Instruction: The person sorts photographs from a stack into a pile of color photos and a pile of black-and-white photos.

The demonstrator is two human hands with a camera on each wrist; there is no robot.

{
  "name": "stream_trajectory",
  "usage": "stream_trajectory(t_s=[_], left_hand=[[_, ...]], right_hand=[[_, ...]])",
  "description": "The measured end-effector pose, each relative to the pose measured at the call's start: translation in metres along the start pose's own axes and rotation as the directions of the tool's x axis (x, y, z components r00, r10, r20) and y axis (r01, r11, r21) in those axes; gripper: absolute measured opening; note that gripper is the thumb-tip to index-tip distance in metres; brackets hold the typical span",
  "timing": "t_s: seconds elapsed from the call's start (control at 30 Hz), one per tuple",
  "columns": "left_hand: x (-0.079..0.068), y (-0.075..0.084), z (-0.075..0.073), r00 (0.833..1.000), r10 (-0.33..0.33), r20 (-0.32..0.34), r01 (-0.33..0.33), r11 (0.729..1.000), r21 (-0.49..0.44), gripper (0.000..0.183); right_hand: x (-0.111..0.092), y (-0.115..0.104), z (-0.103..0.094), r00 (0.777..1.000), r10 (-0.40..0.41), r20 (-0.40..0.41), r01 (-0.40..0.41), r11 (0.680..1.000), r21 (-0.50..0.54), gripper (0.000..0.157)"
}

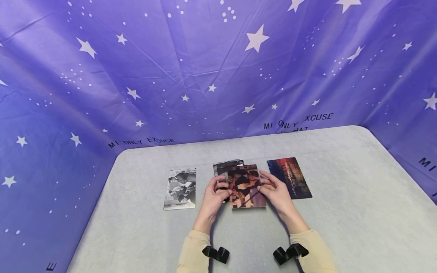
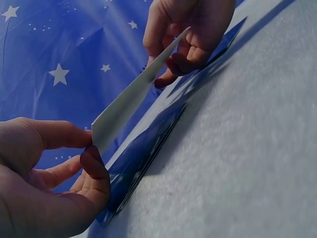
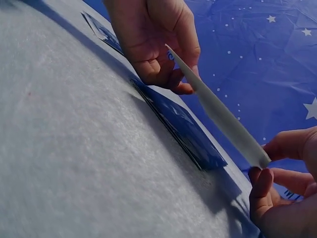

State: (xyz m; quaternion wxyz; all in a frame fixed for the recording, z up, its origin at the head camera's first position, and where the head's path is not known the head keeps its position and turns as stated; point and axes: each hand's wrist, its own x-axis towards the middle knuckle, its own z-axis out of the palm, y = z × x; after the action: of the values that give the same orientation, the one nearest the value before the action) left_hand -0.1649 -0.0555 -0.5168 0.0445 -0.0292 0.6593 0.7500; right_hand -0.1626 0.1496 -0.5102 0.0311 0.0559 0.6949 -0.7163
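The person's left hand [image 1: 214,195] and right hand [image 1: 278,194] pinch opposite side edges of a rectangular reddish-brown picture card [image 1: 246,187], raised above a low stack of picture cards [image 1: 221,169] on the mottled grey table [image 1: 136,235]. A black-and-white photo card [image 1: 181,189] lies left of the stack, a dark blue-and-orange picture card [image 1: 291,179] right.
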Motion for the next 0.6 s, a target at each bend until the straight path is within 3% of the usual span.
stream_trajectory(t_s=[0.13,0.6], left_hand=[[0.002,0.000,0.005,1.000,-0.014,0.011,0.014,0.999,-0.036,0.052],[0.009,0.002,0.015,0.993,-0.010,0.115,0.016,0.999,-0.050,0.061]], right_hand=[[-0.001,0.000,-0.005,0.999,-0.017,0.035,0.017,1.000,0.000,0.059],[-0.001,-0.006,-0.021,0.996,-0.048,0.078,0.060,0.985,-0.163,0.059]])
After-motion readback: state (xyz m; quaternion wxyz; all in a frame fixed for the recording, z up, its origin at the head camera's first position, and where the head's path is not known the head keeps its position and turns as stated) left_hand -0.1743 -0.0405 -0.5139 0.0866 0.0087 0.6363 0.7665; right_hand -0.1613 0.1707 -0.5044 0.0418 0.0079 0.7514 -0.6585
